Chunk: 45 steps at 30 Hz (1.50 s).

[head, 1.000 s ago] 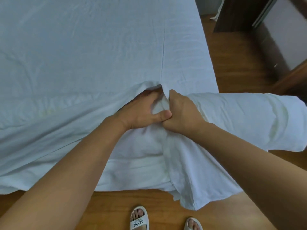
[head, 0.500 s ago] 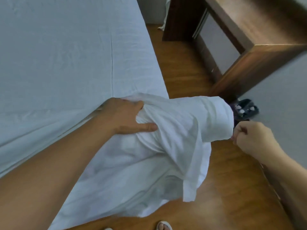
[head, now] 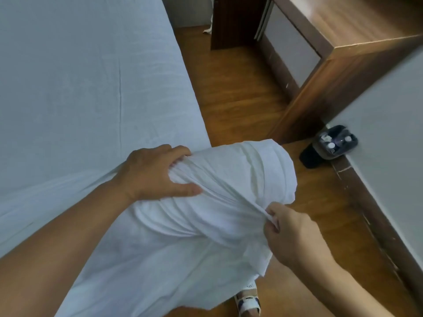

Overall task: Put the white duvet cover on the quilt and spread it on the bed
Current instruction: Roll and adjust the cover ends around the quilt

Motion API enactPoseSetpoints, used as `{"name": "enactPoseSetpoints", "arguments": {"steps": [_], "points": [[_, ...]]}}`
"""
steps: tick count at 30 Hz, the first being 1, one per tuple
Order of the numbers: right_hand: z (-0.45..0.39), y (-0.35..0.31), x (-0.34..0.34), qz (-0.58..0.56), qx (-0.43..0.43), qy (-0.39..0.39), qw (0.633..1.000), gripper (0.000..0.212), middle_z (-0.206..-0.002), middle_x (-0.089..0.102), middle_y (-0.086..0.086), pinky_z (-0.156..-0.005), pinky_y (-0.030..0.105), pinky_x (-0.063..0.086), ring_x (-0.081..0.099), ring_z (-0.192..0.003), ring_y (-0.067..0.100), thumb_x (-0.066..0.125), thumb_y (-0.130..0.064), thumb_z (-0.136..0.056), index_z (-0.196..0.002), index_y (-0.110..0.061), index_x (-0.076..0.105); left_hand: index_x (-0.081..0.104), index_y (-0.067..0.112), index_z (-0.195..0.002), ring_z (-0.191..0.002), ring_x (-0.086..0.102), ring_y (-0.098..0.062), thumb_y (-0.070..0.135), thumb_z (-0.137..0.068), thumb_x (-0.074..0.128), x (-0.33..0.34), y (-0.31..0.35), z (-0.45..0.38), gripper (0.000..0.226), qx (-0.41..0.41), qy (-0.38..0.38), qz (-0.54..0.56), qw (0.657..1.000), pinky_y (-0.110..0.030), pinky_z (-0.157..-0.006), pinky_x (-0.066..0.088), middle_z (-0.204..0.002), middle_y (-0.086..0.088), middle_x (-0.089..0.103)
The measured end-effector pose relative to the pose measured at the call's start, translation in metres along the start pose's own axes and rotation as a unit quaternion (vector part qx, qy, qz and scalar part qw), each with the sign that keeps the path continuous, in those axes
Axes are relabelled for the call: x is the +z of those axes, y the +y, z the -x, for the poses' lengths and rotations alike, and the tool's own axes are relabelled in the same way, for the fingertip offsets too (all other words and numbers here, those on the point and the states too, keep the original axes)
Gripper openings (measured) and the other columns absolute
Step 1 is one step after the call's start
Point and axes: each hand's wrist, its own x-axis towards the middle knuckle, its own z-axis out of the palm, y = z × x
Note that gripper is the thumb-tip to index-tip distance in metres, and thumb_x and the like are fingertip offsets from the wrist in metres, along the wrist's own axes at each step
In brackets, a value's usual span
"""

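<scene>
White duvet cover (head: pixel 229 191), right grip (head: pixel 289 234) pinching edge

My left hand (head: pixel 155 172) lies spread with the thumb out, fingertips curled into a fold of the duvet cover (head: pixel 229 179). My right hand (head: pixel 290 234) pinches its edge between thumb and curled fingers, forearm bare.
</scene>
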Motion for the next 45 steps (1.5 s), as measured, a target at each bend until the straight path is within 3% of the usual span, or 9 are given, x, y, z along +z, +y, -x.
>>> {"name": "enactPoseSetpoints", "arguments": {"steps": [6, 9, 14, 21, 26, 31, 38, 43, 45], "points": [[-0.052, 0.028, -0.063, 0.065, 0.015, -0.074, 0.995, 0.010, -0.073, 0.065, -0.004, -0.050, 0.023, 0.048, 0.062, -0.063, 0.014, 0.063, -0.022, -0.091, -0.081, -0.023, 0.064, 0.051, 0.034, -0.082, -0.071, 0.051, -0.011, 0.076, -0.072, 0.063, 0.013, 0.002, 0.007, 0.045, 0.004, 0.123, 0.133, 0.983, -0.028, -0.060, 0.042, -0.084, 0.013, 0.051], [-0.061, 0.036, -0.057, 0.064, 0.075, -0.180, 0.979, 0.011, -0.071, 0.070, 0.001, -0.060, 0.035, 0.063, 0.070, -0.063, 0.019, 0.065, -0.027, -0.085, -0.081, -0.019, 0.071, 0.054, 0.028, -0.074, -0.065, 0.048, -0.016, 0.057, -0.084, 0.062, 0.016, 0.006, 0.008, 0.031, 0.016, 0.175, 0.168, 0.970, -0.028, -0.058, 0.041, -0.075, 0.004, 0.047], [-0.058, 0.046, -0.055, 0.056, 0.119, -0.264, 0.956, 0.012, -0.073, 0.074, 0.006, -0.063, 0.041, 0.063, 0.072, -0.065, 0.022, 0.066, -0.023, -0.080, -0.083, -0.016, 0.075, 0.065, 0.011, -0.066, -0.056, 0.046, -0.022, 0.028, -0.095, 0.065, 0.024, 0.010, 0.008, 0.034, 0.184, 0.337, -0.105, 0.917, -0.030, -0.046, 0.037, -0.068, -0.003, 0.048], [-0.040, 0.059, -0.042, 0.015, 0.216, -0.363, 0.906, 0.028, -0.067, 0.067, 0.014, -0.052, 0.027, 0.045, 0.052, -0.055, 0.022, 0.054, -0.011, -0.076, -0.093, -0.008, 0.076, 0.066, 0.008, -0.072, -0.085, 0.048, -0.030, 0.017, -0.092, 0.068, 0.027, 0.024, 0.006, 0.023, 0.234, 0.350, -0.192, 0.886, -0.032, -0.049, 0.042, -0.097, -0.009, 0.071], [-0.012, 0.070, -0.024, 0.061, 0.225, -0.242, 0.942, 0.011, -0.076, 0.070, 0.010, -0.060, 0.029, 0.053, 0.061, -0.065, 0.022, 0.057, -0.012, -0.084, -0.087, -0.012, 0.068, 0.065, 0.011, -0.085, -0.053, 0.056, -0.027, 0.027, -0.101, 0.057, 0.018, 0.033, 0.002, 0.024, 0.226, 0.259, -0.161, 0.925, -0.027, -0.042, 0.034, -0.068, -0.005, 0.064], [-0.003, 0.074, -0.006, 0.199, 0.229, -0.096, 0.948, 0.018, -0.096, 0.065, 0.005, -0.082, 0.042, 0.061, 0.068, -0.096, 0.027, 0.063, -0.010, -0.091, -0.107, -0.016, 0.065, 0.057, 0.010, -0.082, -0.041, 0.029, -0.026, 0.027, -0.091, 0.068, 0.000, 0.063, -0.026, 0.022, 0.296, 0.147, -0.193, 0.924, -0.032, -0.050, 0.038, -0.046, -0.007, 0.048], [-0.007, 0.089, -0.013, -0.220, 0.207, 0.055, 0.952, 0.014, -0.076, 0.071, 0.006, -0.059, 0.048, 0.063, 0.071, -0.072, 0.029, 0.068, -0.021, -0.091, -0.078, -0.018, 0.075, 0.033, 0.019, -0.070, -0.056, 0.041, -0.024, 0.036, -0.106, 0.044, 0.000, 0.052, -0.036, 0.040, 0.033, 0.129, 0.028, 0.991, -0.036, -0.057, 0.030, -0.059, -0.001, 0.046], [-0.018, 0.056, -0.038, -0.676, 0.266, 0.053, 0.685, 0.009, -0.091, 0.074, 0.016, -0.061, 0.037, 0.064, 0.072, -0.082, 0.028, 0.061, 0.001, -0.097, -0.103, -0.002, 0.067, 0.051, 0.012, -0.077, -0.075, 0.055, -0.030, 0.041, -0.103, 0.048, 0.002, 0.038, -0.063, 0.039, -0.048, 0.045, 0.022, 0.998, -0.035, -0.065, 0.036, -0.072, -0.002, 0.058], [-0.035, 0.054, -0.045, -0.662, 0.251, 0.049, 0.705, 0.012, -0.093, 0.075, 0.015, -0.068, 0.038, 0.064, 0.073, -0.084, 0.027, 0.061, -0.002, -0.097, -0.107, -0.005, 0.067, 0.051, 0.013, -0.076, -0.077, 0.056, -0.030, 0.042, -0.103, 0.047, 0.007, 0.031, -0.069, 0.039, -0.061, 0.041, 0.037, 0.997, -0.037, -0.067, 0.042, -0.073, -0.001, 0.058]]}}
